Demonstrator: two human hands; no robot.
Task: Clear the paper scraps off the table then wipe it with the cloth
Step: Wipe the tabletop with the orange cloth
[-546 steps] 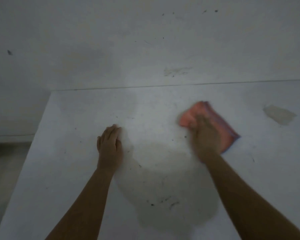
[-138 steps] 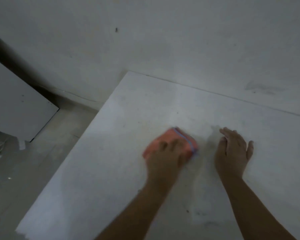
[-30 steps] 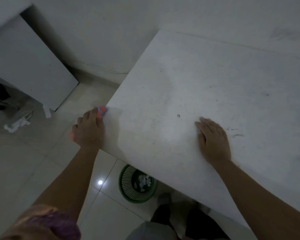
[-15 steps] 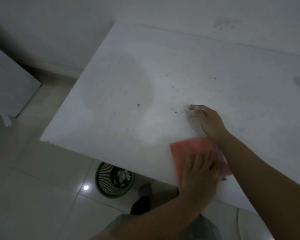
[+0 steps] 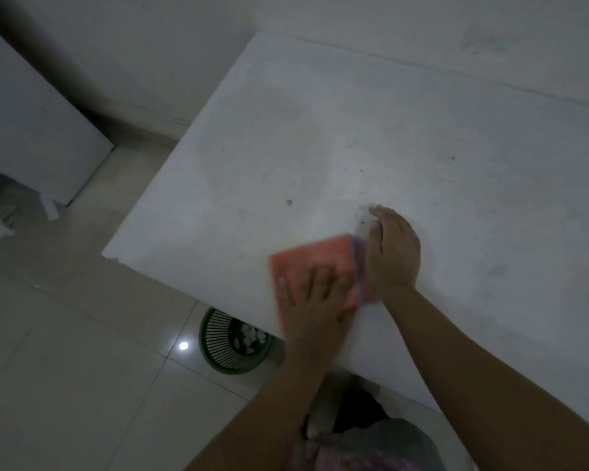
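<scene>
The left hand lies flat with spread, straight fingers on the folded orange-pink cloth with a purple edge and presses it onto the white rectangular table top, near the table's front edge. The hand and cloth look blurred. The right hand rests palm down on the table just beside the cloth, on its right side; its fingers are straight and close together and hold nothing. The purple edge of the cloth is touching or almost touching this hand. Beyond the fingertips of the right hand the table shows small dark specks. Below the left hand, on the pale tiled floor, a round green slotted plastic basket stands partly under the table edge, with white paper scraps inside.
</scene>
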